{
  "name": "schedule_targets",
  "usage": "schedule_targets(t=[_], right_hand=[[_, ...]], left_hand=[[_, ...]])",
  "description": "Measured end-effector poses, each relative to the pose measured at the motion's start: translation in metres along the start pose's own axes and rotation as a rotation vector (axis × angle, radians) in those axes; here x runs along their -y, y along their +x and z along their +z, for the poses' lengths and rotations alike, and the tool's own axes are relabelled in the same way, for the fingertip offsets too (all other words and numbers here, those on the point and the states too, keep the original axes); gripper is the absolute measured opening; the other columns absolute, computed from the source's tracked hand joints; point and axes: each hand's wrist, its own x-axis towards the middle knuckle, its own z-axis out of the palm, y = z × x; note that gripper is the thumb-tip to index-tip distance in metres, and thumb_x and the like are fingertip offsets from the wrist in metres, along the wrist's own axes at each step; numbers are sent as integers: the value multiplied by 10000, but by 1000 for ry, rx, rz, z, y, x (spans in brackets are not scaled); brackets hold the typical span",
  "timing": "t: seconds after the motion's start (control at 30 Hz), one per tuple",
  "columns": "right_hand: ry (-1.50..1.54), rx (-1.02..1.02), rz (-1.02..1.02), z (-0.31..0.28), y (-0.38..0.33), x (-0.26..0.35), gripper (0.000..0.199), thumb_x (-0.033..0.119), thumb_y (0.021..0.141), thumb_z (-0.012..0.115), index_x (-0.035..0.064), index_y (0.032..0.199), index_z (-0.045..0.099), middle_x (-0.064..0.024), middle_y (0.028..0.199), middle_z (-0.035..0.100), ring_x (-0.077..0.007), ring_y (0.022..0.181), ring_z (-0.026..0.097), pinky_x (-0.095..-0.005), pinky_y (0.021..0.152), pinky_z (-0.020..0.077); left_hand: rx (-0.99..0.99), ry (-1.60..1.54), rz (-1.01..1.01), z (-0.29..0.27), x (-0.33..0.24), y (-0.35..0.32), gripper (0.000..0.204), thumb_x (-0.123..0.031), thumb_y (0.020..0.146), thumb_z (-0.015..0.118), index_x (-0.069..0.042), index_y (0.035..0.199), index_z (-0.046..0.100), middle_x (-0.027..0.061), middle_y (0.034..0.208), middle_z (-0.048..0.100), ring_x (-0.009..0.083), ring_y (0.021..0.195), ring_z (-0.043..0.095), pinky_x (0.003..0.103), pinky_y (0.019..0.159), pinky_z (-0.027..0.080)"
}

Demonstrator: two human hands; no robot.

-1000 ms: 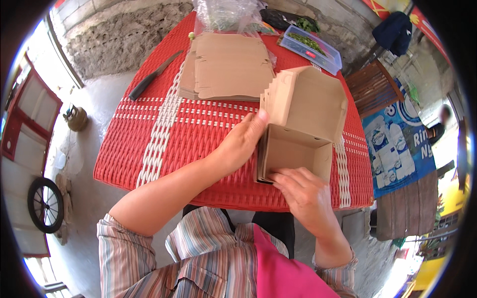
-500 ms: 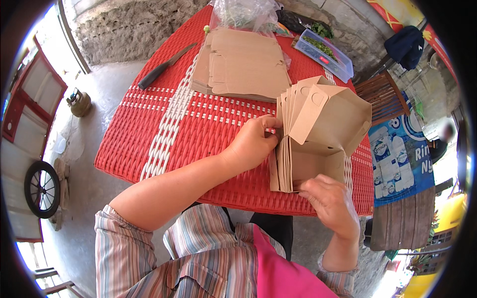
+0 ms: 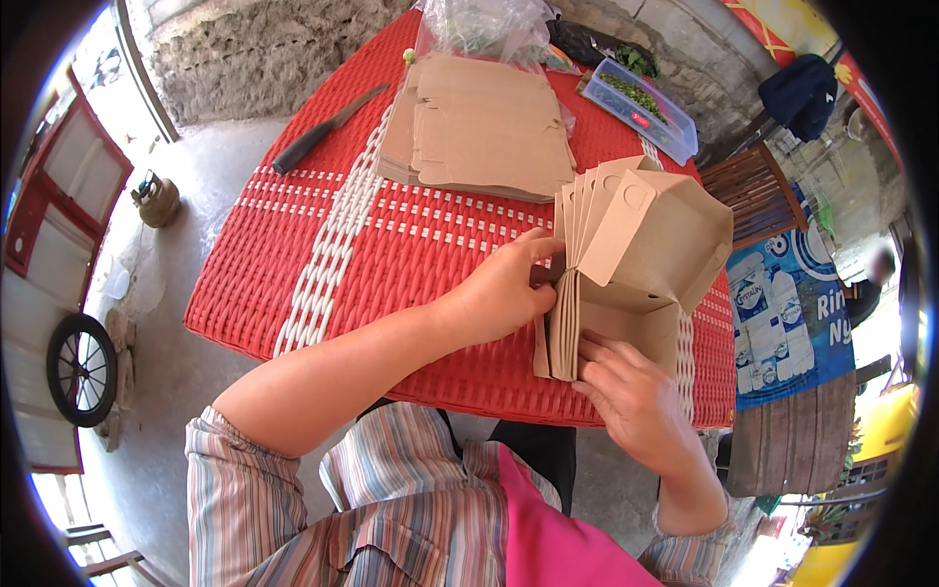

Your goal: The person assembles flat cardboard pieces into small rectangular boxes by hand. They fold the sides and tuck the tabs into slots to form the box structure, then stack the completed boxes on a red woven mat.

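A nested stack of open brown cardboard boxes [image 3: 669, 235] sits near the right front of the table, lids tipped back and their layered left walls showing. My left hand [image 3: 511, 286] is closed on the stack's left side by the lid fold, its fingertips partly hidden behind the cardboard. Over the front of the innermost box is my right hand [image 3: 634, 393]. Its fingers reach inside with the tips against the left wall, and the thumb is held apart near the front corner.
Flat unfolded cardboard boxes [image 3: 489, 127] lie in a pile farther back on the red woven table [image 3: 264, 284]. A dark-handled knife [image 3: 311, 142] rests left of them. Behind are a clear plastic bag [image 3: 479, 27] and a plastic container [image 3: 646, 110] with chopped greens.
My right hand has moved from the innermost box's front edge into the box, fingers unbending toward its left wall. The stack has shifted slightly right, with my left hand still at its side.
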Motion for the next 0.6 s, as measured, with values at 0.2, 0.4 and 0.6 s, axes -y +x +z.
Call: schedule_targets(t=[0.2,0.4,0.6], right_hand=[[76,157,46,-16,1,-9,132,130,884,627,21,901,554,-159,927,636,-366,945,615,-444,760,504],[87,260,-20,-20,11,-13,128,114,888,601,20,886,514,-170,873,605,-373,898,603,-451,731,494],[-77,197,-103,-4,3,-10,129,148,889,600,45,897,524,-134,926,613,-330,994,612,-422,728,530]], left_hand=[[152,40,-93,-2,-2,-2,584,46,784,564,111,1347,421,214,1305,449,306,1074,620,338,879,522],[134,-94,-93,0,2,-2,594,105,790,509,92,1373,395,146,1273,504,179,1095,592,288,900,483],[132,-476,-161,-1,-7,0,676,-185,881,639,101,1416,341,231,1347,493,274,1270,488,349,1026,415]])
